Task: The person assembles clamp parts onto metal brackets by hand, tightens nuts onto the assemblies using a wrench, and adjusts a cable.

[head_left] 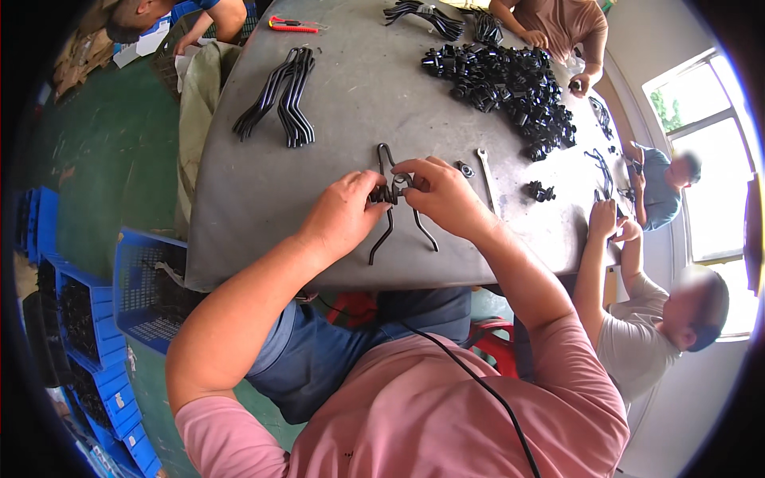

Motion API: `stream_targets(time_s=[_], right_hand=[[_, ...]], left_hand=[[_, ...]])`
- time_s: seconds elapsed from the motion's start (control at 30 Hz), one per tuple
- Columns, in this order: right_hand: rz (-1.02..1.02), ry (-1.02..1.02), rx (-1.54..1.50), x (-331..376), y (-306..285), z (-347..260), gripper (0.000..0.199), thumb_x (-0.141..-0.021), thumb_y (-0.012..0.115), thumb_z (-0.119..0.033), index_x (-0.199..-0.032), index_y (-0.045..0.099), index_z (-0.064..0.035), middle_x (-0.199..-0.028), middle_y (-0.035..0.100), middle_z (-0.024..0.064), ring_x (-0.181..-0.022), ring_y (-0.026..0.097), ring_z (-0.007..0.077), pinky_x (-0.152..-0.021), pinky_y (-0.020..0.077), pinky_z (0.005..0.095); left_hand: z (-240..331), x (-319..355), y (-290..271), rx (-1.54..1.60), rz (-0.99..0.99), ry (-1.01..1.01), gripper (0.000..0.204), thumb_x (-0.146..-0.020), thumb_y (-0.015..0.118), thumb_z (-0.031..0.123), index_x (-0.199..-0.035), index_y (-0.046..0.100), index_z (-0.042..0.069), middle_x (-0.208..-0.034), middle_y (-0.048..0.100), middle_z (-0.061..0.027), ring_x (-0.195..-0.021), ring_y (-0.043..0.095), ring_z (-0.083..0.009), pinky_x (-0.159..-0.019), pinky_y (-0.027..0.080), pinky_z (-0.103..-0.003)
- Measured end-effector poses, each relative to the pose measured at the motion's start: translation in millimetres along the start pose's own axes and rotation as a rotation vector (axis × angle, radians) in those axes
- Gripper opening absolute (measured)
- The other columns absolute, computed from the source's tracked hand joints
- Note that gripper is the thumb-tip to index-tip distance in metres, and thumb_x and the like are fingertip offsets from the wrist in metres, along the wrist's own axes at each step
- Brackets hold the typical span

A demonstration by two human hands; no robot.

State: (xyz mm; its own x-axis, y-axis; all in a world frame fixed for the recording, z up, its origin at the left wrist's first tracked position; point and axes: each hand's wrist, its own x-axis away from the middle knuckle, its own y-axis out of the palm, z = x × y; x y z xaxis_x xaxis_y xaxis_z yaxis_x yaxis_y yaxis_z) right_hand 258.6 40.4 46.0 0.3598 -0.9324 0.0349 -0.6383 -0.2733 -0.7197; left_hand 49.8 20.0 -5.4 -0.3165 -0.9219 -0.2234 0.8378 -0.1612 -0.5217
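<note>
A bent black metal rod piece [428,232], looped at its far end, lies on the grey table in front of me with its two legs toward me. Over its middle my left hand [339,209] pinches a small black fitting [385,193]. My right hand [446,197] is closed at the other side, thumb and finger on a small ring-shaped metal part [401,182]. Fingertips partly hide how these parts meet the rod. Just right of my right hand lie a small black round fitting [465,169] and a silver wrench [487,180].
A large heap of black fittings [510,88] covers the far right of the table [263,215]; a few more [539,191] lie nearer. Bundled bent rods [295,99] and a red utility knife [293,25] sit far left. Co-workers work around the table. Blue crates [147,291] stand at left.
</note>
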Motion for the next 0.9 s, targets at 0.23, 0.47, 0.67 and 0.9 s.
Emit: stream_targets(time_s=[0.23, 0.47, 0.67, 0.9], right_hand=[[-0.022, -0.018, 0.053, -7, 1, 6, 0.04, -0.083, 0.065, -0.01, -0.123, 0.07, -0.007, -0.089, 0.06, 0.0108, -0.082, 0.061, 0.0219, -0.077, 0.0518, 0.0336], [0.032, 0.065, -0.019, -2, 12, 7, 0.038, -0.085, 0.064, -0.01, -0.122, 0.07, -0.0067, -0.089, 0.059, 0.0102, -0.079, 0.062, 0.0205, -0.074, 0.0527, 0.0337], [0.13, 0.077, -0.085, 6, 22, 11, 0.035, -0.089, 0.069, -0.009, -0.123, 0.07, -0.005, -0.092, 0.058, 0.0078, -0.078, 0.06, 0.014, -0.072, 0.052, 0.031], [0.181, 0.064, -0.293, 26, 34, 22, 0.054, -0.086, 0.06, 0.001, -0.14, 0.058, -0.0027, -0.109, 0.056, 0.0074, -0.08, 0.058, 0.0098, -0.072, 0.0496, 0.026]], left_hand=[[-17, -6, -13, 0.184, -0.2, -0.114, 0.042, -0.089, 0.076, 0.008, -0.123, 0.052, 0.003, -0.103, 0.071, -0.0144, -0.094, 0.07, -0.023, -0.084, 0.057, -0.036], [-11, -17, -20, 0.053, -0.276, -0.004, 0.031, -0.089, 0.073, 0.009, -0.107, 0.05, 0.001, -0.099, 0.07, -0.0184, -0.094, 0.07, -0.0365, -0.081, 0.055, -0.044], [-5, -13, -16, -0.051, -0.209, 0.087, 0.035, -0.088, 0.075, 0.012, -0.109, 0.05, 0.002, -0.098, 0.069, -0.0178, -0.094, 0.069, -0.0355, -0.08, 0.054, -0.045], [12, -27, -4, -0.065, -0.213, -0.115, 0.054, -0.085, 0.079, 0.02, -0.127, 0.05, 0.002, -0.105, 0.07, -0.0251, -0.101, 0.068, -0.0418, -0.086, 0.055, -0.046]])
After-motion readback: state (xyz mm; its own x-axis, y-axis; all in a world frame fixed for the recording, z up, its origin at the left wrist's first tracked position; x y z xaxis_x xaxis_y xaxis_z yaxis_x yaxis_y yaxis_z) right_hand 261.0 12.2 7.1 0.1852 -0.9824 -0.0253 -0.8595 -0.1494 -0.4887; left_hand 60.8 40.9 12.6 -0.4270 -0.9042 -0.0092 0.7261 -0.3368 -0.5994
